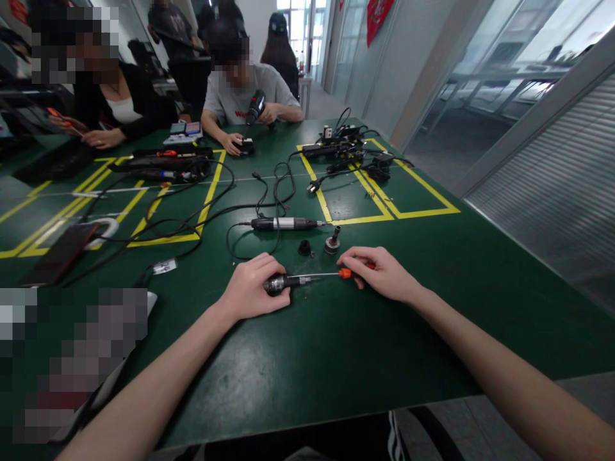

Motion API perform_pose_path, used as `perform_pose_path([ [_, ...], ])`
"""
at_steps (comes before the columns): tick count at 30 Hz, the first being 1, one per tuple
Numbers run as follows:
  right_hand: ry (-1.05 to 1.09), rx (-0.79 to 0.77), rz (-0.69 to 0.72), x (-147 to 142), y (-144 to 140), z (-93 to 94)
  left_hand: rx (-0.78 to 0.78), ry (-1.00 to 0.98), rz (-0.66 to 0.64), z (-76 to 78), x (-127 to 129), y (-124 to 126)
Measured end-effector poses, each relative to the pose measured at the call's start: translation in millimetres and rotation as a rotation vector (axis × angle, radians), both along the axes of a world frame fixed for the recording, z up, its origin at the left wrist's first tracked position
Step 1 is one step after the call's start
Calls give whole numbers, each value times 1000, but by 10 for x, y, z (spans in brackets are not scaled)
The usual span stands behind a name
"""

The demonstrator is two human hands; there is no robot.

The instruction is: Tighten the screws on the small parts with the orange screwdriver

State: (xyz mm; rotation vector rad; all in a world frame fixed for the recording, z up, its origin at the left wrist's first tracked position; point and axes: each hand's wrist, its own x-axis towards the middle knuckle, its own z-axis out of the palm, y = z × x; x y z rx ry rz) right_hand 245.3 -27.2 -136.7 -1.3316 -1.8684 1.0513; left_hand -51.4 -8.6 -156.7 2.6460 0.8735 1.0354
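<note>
My left hand (pixel 254 286) is closed round a dark, shiny cylindrical tool part (pixel 277 283), with a narrow metal tip pointing right. Part of it is hidden by my fingers. In my right hand (pixel 379 272) is a screwdriver (pixel 344 273) with an orange handle. Its thin shaft reaches left, beside the tip of the cylindrical part; whether they touch I cannot tell. Just beyond my hands sit a small black cap (pixel 304 248) and a round metal piece (pixel 332 244) with a dark post. Behind them lies a black and silver electric screwdriver (pixel 286 223) with a cord.
Black cables (pixel 221 208) wind over the green table (pixel 307 378). A phone (pixel 62 253) lies at left. Tangled tools and plugs (pixel 350 150) sit at the back right. Across the table, one person holds a power drill (pixel 256 105); another sits at far left.
</note>
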Motion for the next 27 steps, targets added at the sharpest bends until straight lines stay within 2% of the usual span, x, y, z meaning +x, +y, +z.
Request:
perform_pose_path([
  [7, 158, -207, -102, -24, 34, 0, 15, -1, -13, 2, 12, -7],
  [10, 214, -107, -160, -52, 9, 13, 19, 11, -21, -1, 14, -6],
  [14, 176, 67, -123, -65, -20, 36, 7, 28, -33, 0, 9, -5],
  [16, 139, 57, -109, -61, -16, 31, 7, 30, -32, 2, 5, -5],
  [21, 26, -100, -93, -43, 9, -15, 5, 32, -28, 9, -1, -8],
  [24, 33, -33, -100, -34, 6, -9, -14, 27, -28, 14, -2, -8],
  [27, 149, 65, -154, -25, 8, 18, -32, 22, -29, 21, 0, -6],
])
